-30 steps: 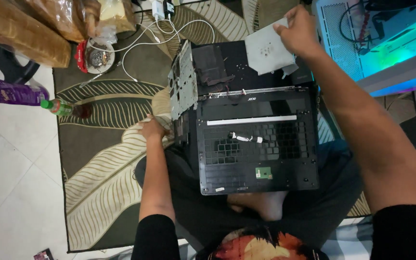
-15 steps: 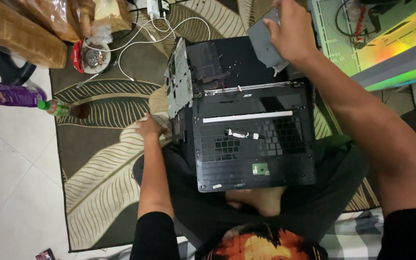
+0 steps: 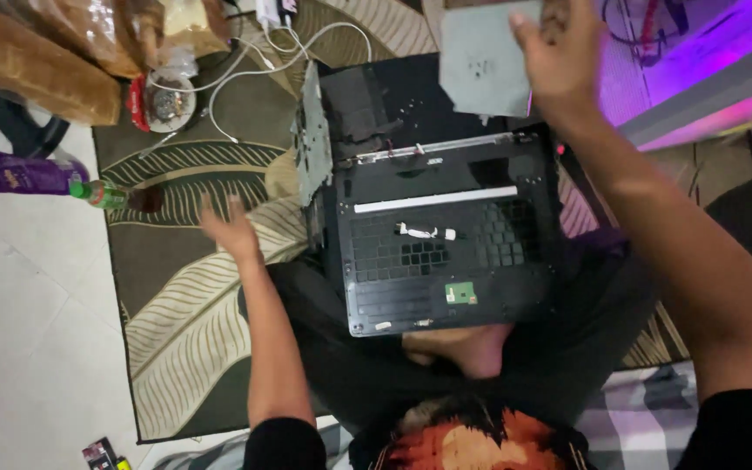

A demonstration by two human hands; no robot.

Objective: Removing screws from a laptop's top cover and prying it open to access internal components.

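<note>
Gripping a flat grey square panel [image 3: 483,59] in my right hand [image 3: 559,54], top edge cropped, left hand [image 3: 230,228] spread empty beside the gutted black laptop [image 3: 446,252].

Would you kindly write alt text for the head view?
A seated person's right hand lifts a grey flat panel above a dismantled black laptop shell on their lap; the left hand hovers open over a leaf-patterned rug.

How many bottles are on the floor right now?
2: a purple bottle lying at the left edge, and a green-capped bottle lying beside it on the rug's edge. More may be hidden among the bags.
</note>
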